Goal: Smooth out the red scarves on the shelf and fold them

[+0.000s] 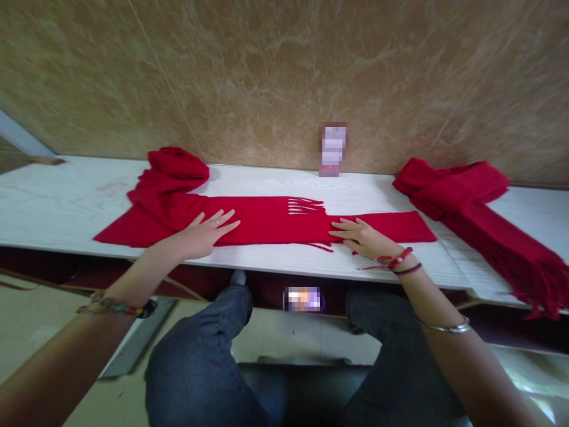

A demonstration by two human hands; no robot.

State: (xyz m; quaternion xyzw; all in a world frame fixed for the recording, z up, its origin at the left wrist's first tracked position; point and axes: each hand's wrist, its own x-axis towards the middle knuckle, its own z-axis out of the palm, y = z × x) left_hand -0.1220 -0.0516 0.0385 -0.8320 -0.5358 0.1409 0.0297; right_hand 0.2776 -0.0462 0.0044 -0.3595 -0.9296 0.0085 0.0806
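Observation:
A red fringed scarf (271,219) lies along the white table in front of me, its left part bunched up and its middle smoothed flat. My left hand (202,235) rests palm down on the flat middle, fingers spread. Over the right part, where a narrower folded red strip (395,226) begins, my right hand (362,237) lies flat with its fingers stretched out to the left. Fringe shows at the upper edge between the hands, and a few strands hang at the lower edge. Whether the strip and the scarf are one piece I cannot tell.
Another red scarf (466,201) lies loosely folded at the right, its fringe over the front edge. A blurred-out upright item (333,149) stands by the marbled wall. Below the white tabletop (267,178), a blurred-out phone-like object (303,299) sits on a dark shelf above my knees.

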